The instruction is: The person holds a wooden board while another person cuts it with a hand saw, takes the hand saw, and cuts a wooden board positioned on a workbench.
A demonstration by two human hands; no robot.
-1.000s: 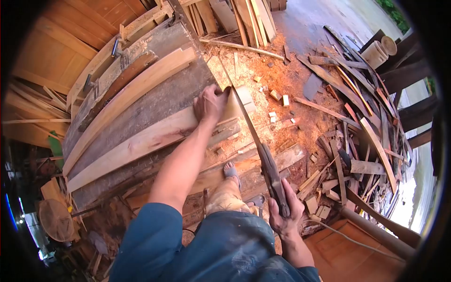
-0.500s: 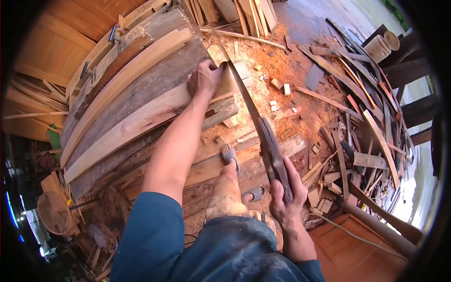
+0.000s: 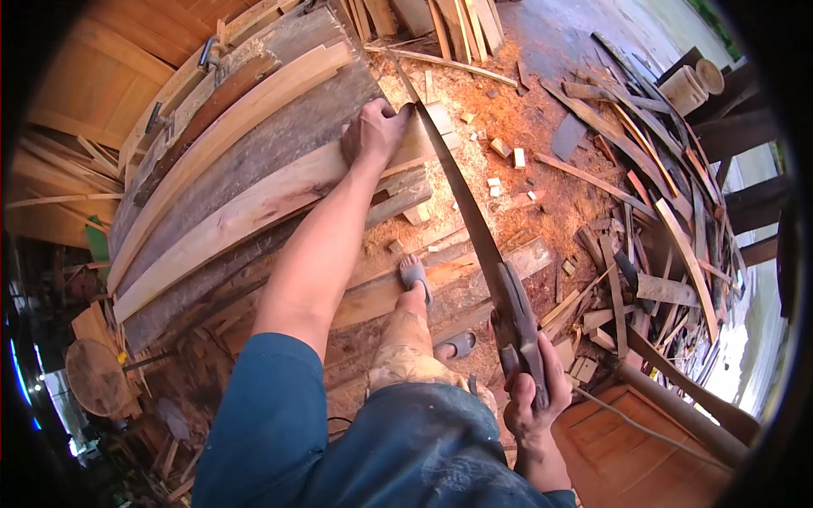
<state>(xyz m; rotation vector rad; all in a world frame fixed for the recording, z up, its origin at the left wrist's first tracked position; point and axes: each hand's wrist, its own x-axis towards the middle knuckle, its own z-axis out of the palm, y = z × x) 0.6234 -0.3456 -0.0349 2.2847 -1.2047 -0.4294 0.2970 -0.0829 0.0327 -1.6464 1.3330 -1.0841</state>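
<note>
A long handsaw (image 3: 461,190) with a dark wooden handle crosses the pale board (image 3: 254,203) near its right end. My right hand (image 3: 538,394) is wrapped round the saw's handle at the lower right. On top of the board, just left of the blade, rests my left hand (image 3: 373,135), its fingers closed over the board's edge and its thumb side close to the blade. The board lies on a worn grey bench (image 3: 288,127), and its end sticks out past the bench edge. Beyond it is a second curved board (image 3: 220,127).
Wood offcuts (image 3: 500,148) and sawdust lie on the floor beyond the bench. A heap of scrap wood (image 3: 660,195) fills the right side, near a white bucket (image 3: 682,89). Timber planks (image 3: 461,25) stand at the top. A round fan (image 3: 95,377) is at the lower left.
My right hand has drawn the saw back toward the lower right, so more blade shows below the board. My left hand stays on the board; the view has shifted slightly.
</note>
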